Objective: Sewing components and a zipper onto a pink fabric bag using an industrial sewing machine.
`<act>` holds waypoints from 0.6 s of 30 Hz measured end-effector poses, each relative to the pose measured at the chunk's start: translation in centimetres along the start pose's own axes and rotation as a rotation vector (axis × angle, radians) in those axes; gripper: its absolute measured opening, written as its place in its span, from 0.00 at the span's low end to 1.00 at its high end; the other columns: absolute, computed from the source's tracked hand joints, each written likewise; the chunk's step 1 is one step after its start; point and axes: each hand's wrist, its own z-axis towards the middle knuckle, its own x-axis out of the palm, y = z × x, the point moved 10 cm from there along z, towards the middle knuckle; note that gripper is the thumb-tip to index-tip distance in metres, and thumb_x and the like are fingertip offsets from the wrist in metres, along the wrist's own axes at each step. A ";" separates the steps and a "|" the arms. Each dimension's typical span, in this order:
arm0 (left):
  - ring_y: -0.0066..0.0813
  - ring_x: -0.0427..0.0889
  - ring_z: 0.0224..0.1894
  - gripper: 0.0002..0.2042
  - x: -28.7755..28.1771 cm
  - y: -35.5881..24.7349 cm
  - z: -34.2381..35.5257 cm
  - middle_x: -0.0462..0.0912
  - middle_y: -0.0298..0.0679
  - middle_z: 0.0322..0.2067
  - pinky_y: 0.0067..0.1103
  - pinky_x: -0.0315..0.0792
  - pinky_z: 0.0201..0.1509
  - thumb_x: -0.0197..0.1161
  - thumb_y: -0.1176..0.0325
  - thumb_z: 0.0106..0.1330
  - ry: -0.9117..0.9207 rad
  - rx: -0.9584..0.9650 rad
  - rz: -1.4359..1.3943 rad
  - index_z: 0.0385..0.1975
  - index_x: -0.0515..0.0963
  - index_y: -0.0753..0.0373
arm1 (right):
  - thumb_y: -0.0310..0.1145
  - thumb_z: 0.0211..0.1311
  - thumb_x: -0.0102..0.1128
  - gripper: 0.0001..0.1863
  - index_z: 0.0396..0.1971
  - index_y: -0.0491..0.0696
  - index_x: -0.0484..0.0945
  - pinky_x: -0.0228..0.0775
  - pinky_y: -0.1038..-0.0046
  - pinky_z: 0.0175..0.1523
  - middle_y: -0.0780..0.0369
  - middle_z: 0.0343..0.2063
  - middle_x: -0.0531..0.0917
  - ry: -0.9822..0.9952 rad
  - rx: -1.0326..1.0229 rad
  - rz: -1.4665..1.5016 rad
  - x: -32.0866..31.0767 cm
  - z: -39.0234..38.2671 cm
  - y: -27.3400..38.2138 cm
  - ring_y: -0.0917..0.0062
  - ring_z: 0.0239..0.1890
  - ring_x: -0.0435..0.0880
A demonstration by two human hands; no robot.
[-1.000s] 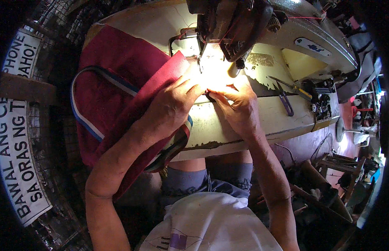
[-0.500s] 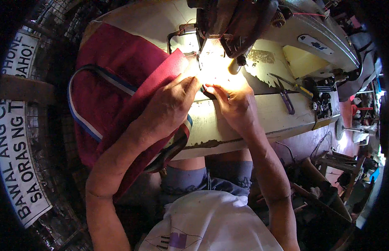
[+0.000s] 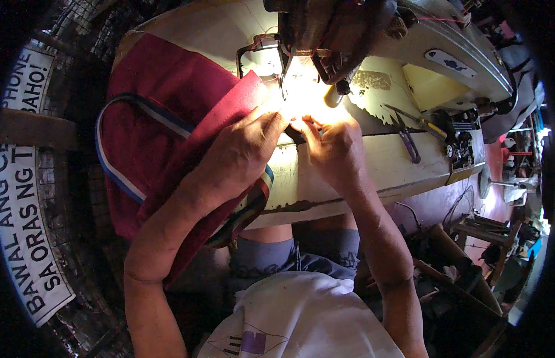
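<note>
My left hand [image 3: 247,143] lies over the edge of a dark red cloth [image 3: 155,83], its thumb and index finger pinched together below the needle area of a sewing machine [image 3: 337,30]. Close beside it, my right hand [image 3: 337,146] also pinches with thumb and fingers. Between the fingertips a small dark piece shows, but lamp glare hides what it is. A striped strap [image 3: 119,179] in blue, white and black loops over the cloth. Another striped length [image 3: 256,200] comes out beneath my left wrist and hangs at the table's front edge.
Purple-handled scissors [image 3: 408,143] and a yellow-handled tool [image 3: 433,129] lie right of my right hand on the worn machine table [image 3: 313,176]. A lit lamp [image 3: 337,92] hangs close above my fingers. Signs on wire mesh stand left; a box [image 3: 462,262] with dark scraps is lower right.
My right hand has shifted slightly left and its fingers have curled more. The dark piece between the fingertips shows less clearly. My left hand and the cloth have barely moved.
</note>
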 end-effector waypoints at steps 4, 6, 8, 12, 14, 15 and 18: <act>0.46 0.79 0.45 0.19 0.4 0.6 -0.3 0.77 0.50 0.39 0.32 0.76 0.52 0.53 0.81 0.55 0.040 -0.052 0.017 0.49 0.70 0.70 | 0.27 0.57 0.65 0.07 0.36 0.48 0.85 0.71 0.68 0.37 0.60 0.29 0.84 -0.074 -0.309 -0.138 -0.5 -0.8 2.5 0.64 0.31 0.82; 0.46 0.79 0.45 0.19 0.2 0.7 -0.2 0.77 0.51 0.39 0.32 0.76 0.51 0.54 0.81 0.55 0.017 -0.058 0.014 0.50 0.70 0.70 | 0.28 0.55 0.64 0.11 0.39 0.49 0.84 0.69 0.65 0.40 0.60 0.33 0.83 -0.052 -0.327 -0.148 -0.2 -1.1 2.4 0.65 0.36 0.81; 0.46 0.78 0.46 0.19 0.1 0.8 -0.1 0.77 0.50 0.39 0.32 0.75 0.54 0.56 0.81 0.53 0.019 -0.050 -0.045 0.48 0.71 0.71 | 0.29 0.53 0.63 0.14 0.42 0.51 0.82 0.67 0.62 0.44 0.60 0.36 0.82 -0.022 -0.345 -0.159 0.1 -1.6 2.5 0.65 0.41 0.79; 0.47 0.78 0.47 0.18 -0.4 -0.6 0.6 0.77 0.49 0.40 0.32 0.74 0.56 0.57 0.82 0.50 -0.019 0.092 -0.060 0.44 0.73 0.71 | 0.27 0.54 0.62 0.18 0.47 0.52 0.81 0.67 0.64 0.49 0.59 0.38 0.81 0.018 -0.307 -0.186 -1.1 -1.9 1.9 0.66 0.45 0.78; 0.46 0.77 0.47 0.17 -0.5 -0.7 0.5 0.77 0.47 0.41 0.32 0.73 0.58 0.59 0.82 0.48 -0.012 0.054 -0.044 0.41 0.75 0.69 | 0.25 0.53 0.62 0.18 0.46 0.50 0.82 0.68 0.65 0.49 0.58 0.38 0.81 0.147 -0.321 0.067 -1.5 -1.5 1.4 0.64 0.44 0.78; 0.46 0.77 0.47 0.17 -0.6 -0.7 0.5 0.77 0.47 0.41 0.32 0.73 0.58 0.59 0.82 0.48 -0.012 0.053 -0.042 0.41 0.75 0.69 | 0.24 0.54 0.63 0.15 0.43 0.47 0.83 0.70 0.65 0.48 0.57 0.38 0.81 0.271 -0.049 0.174 -0.9 -1.0 -1.6 0.61 0.43 0.78; 0.49 0.76 0.56 0.21 0.8 0.4 0.3 0.79 0.48 0.49 0.35 0.71 0.61 0.58 0.80 0.53 0.142 -0.083 -0.151 0.50 0.78 0.65 | 0.22 0.57 0.63 0.13 0.43 0.46 0.85 0.72 0.72 0.46 0.58 0.35 0.83 0.036 -0.226 0.137 -4.1 0.4 -1.3 0.68 0.39 0.80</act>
